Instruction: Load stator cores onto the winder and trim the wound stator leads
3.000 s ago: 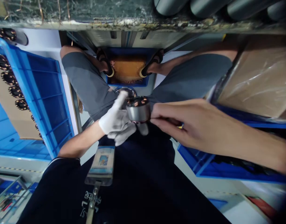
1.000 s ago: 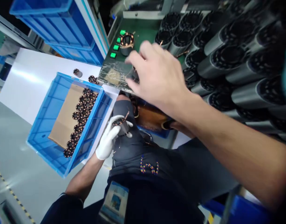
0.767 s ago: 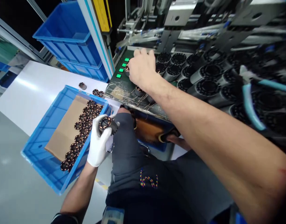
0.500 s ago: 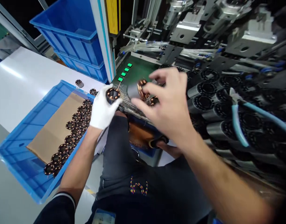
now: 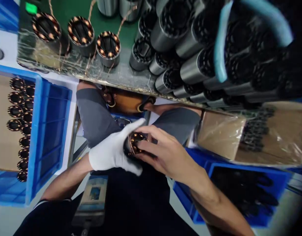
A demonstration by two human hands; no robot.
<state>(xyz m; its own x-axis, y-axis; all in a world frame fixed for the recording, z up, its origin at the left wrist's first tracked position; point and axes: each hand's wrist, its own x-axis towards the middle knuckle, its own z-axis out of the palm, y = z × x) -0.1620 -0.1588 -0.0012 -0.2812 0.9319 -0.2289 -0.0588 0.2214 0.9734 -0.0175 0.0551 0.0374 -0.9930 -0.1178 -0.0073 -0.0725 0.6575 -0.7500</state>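
Note:
My left hand (image 5: 111,152), in a white glove, is closed round a small stator with copper windings (image 5: 134,144) held over my lap. My bare right hand (image 5: 163,152) meets it from the right, its fingertips pinched on the stator's winding end. Both hands hold the same part, below the front edge of the green bench (image 5: 74,65). Three more copper-wound stators (image 5: 108,46) stand upright on that bench, trailing thin wires.
Several plain grey cylinders (image 5: 190,42) lie stacked on the bench at right. A blue crate (image 5: 46,124) at left holds rows of stators on cardboard. Another blue crate (image 5: 229,193) sits at lower right under a plastic-wrapped cardboard box (image 5: 220,134). A badge (image 5: 93,196) hangs at my chest.
Both hands dropped from the bench top to my lap. The right hand left the stator it held on the bench and now pinches the one in my gloved left hand. The view tilted down.

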